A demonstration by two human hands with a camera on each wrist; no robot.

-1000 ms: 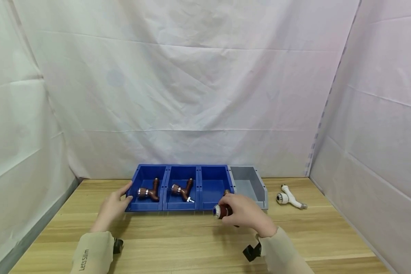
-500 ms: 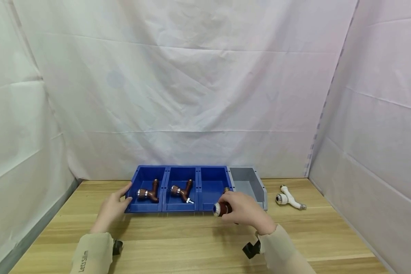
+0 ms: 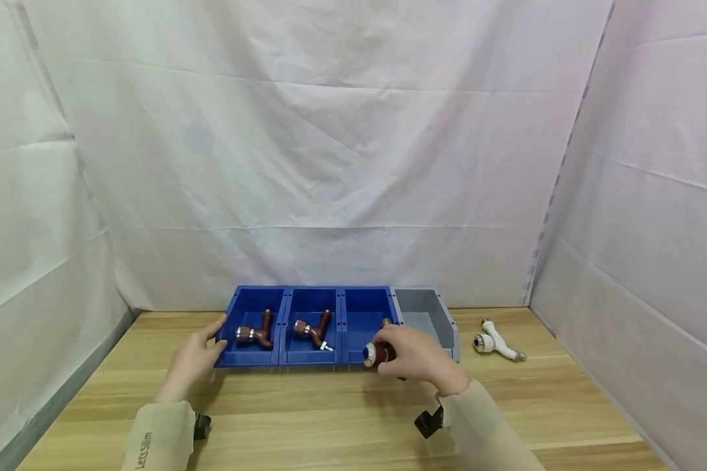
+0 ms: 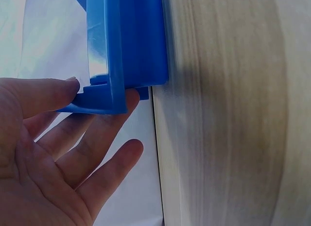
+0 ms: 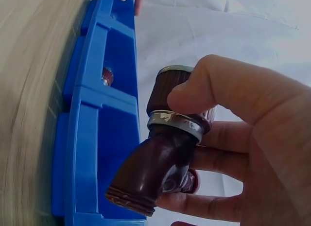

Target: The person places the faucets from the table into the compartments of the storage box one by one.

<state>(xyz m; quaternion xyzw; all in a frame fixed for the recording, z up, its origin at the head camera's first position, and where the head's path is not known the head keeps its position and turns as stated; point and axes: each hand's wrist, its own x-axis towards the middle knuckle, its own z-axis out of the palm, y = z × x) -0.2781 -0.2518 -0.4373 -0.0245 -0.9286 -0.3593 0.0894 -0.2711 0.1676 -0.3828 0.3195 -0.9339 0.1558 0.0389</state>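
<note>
My right hand (image 3: 415,356) grips a dark brown tap (image 5: 158,153) by its ribbed knob, thumb on the near side and fingers behind. The tap hangs over the front of the third blue bin (image 3: 368,301). My left hand (image 3: 191,360) pinches the side rim of the leftmost blue bin (image 4: 114,56) between thumb and fingers. In that leftmost bin lies a brown tap (image 3: 263,335). The second blue bin (image 3: 312,358) holds another brown tap (image 3: 317,333), this one with a white and metal spout end.
A grey bin (image 3: 421,297) joins the row's right end. On the wooden table (image 3: 306,418) to its right lies a white tap (image 3: 495,340). White cloth (image 3: 353,157) hangs behind the bins and along both sides.
My right hand has shifted slightly left and away from me with the brown tap, bringing it further over the third blue bin. My left hand keeps its hold on the bin rim.
</note>
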